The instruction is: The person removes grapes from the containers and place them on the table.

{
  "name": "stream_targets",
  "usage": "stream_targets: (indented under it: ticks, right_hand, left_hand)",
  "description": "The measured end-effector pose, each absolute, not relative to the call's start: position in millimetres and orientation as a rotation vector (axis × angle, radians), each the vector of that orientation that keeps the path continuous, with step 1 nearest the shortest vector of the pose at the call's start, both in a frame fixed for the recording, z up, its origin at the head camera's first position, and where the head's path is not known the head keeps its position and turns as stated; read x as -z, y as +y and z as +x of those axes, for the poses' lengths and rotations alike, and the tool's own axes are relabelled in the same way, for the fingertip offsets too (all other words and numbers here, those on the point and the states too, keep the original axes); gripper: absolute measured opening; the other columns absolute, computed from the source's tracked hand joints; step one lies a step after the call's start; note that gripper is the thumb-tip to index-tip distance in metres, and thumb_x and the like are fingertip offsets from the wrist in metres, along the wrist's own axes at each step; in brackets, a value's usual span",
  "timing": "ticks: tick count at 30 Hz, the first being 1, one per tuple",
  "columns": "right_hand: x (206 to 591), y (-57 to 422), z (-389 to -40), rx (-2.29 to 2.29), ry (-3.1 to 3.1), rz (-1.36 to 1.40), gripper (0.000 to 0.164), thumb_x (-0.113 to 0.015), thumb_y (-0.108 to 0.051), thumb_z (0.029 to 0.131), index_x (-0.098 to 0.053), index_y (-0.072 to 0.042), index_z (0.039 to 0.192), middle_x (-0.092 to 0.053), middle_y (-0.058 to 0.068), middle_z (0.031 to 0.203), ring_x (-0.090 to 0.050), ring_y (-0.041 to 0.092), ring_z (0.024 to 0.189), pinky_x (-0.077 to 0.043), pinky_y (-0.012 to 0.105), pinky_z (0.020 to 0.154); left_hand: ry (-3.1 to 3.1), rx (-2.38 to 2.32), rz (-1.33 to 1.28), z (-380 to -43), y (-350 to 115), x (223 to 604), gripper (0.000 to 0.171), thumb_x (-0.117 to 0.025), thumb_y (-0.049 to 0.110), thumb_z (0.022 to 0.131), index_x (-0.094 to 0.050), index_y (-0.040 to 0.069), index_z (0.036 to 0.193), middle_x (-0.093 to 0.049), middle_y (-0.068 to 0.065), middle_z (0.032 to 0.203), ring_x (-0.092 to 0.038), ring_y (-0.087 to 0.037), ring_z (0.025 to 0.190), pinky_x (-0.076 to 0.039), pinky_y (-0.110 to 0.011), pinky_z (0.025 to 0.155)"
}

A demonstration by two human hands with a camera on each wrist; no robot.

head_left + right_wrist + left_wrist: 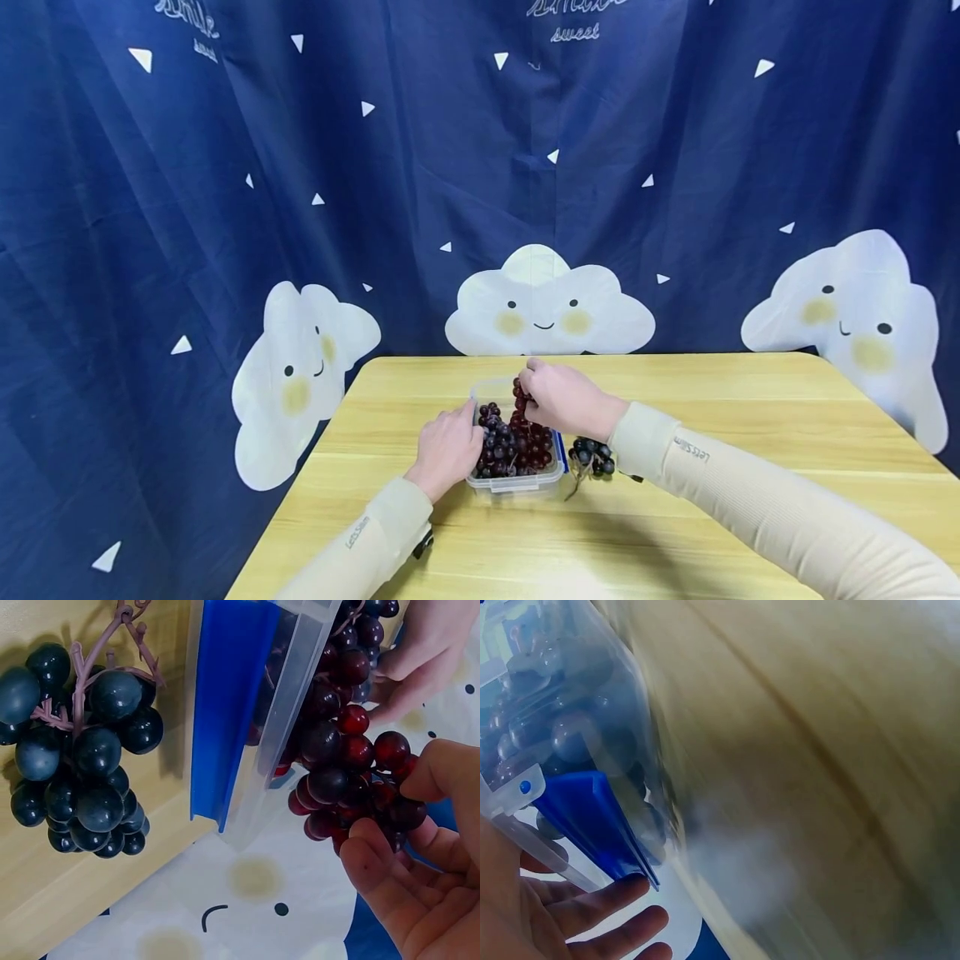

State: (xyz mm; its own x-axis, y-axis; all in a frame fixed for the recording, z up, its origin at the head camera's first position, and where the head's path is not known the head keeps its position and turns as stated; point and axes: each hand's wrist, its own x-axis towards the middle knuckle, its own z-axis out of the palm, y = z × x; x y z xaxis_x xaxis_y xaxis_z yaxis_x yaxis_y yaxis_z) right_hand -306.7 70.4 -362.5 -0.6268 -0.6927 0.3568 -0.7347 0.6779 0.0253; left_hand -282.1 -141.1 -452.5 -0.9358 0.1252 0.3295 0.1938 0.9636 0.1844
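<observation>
A clear plastic container (517, 483) with blue side latches stands on the table. Dark purple grapes (497, 446) fill its left part, and a bunch of red grapes (534, 442) rises from its right part. My right hand (566, 400) pinches the far end of the red bunch between thumb and fingers, up at the container's far side; the right wrist view shows this grip on the grapes (352, 795) closely. At the left wall, my left hand (448, 443) holds the rim, its fingertips against a blue latch (592, 817) in the left wrist view.
A bunch of blue-black grapes (592, 457) with a brown stem lies on the table just right of the container, below the right wrist. The light wooden table (720, 408) ends at a dark blue curtain (420, 167) printed with white clouds.
</observation>
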Motion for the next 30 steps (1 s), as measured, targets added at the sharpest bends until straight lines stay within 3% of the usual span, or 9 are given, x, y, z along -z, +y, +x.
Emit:
stream_targets:
  ticks: [9, 20, 30]
  right_hand:
    - [363.1, 71.7, -308.4, -0.178, -2.498, 1.139, 0.018, -0.058, -0.009, 0.07, -0.043, -0.018, 0.065, -0.04, -0.005, 0.07, -0.037, 0.006, 0.05, -0.034, 0.019, 0.044]
    - [361.2, 71.7, -306.9, -0.133, -2.418, 1.131, 0.009, -0.059, -0.009, 0.069, -0.052, -0.014, 0.071, -0.041, -0.004, 0.072, -0.041, 0.007, 0.051, -0.037, 0.02, 0.045]
    - [347.9, 75.3, -302.2, -0.103, -2.296, 1.123, 0.012, -0.061, -0.01, 0.07, -0.05, -0.011, 0.074, -0.039, -0.002, 0.073, -0.038, 0.009, 0.052, -0.035, 0.02, 0.044]
  left_hand:
    - [-2.774, 0.258, -0.265, -284.5, -144.5, 452.4, 0.047, -0.047, 0.026, 0.089, -0.05, 0.011, 0.133, -0.068, -0.005, 0.106, -0.057, -0.021, 0.077, -0.046, -0.038, 0.063]
    - [-2.744, 0.224, -0.283, -285.3, -144.5, 452.4, 0.046, -0.049, 0.025, 0.087, -0.052, 0.011, 0.131, -0.069, -0.005, 0.1, -0.057, -0.022, 0.076, -0.046, -0.038, 0.06]
    - [-2.743, 0.225, -0.298, -286.3, -142.3, 450.9, 0.047, -0.048, 0.025, 0.087, -0.051, 0.011, 0.132, -0.069, -0.004, 0.097, -0.051, -0.018, 0.068, -0.04, -0.032, 0.053]
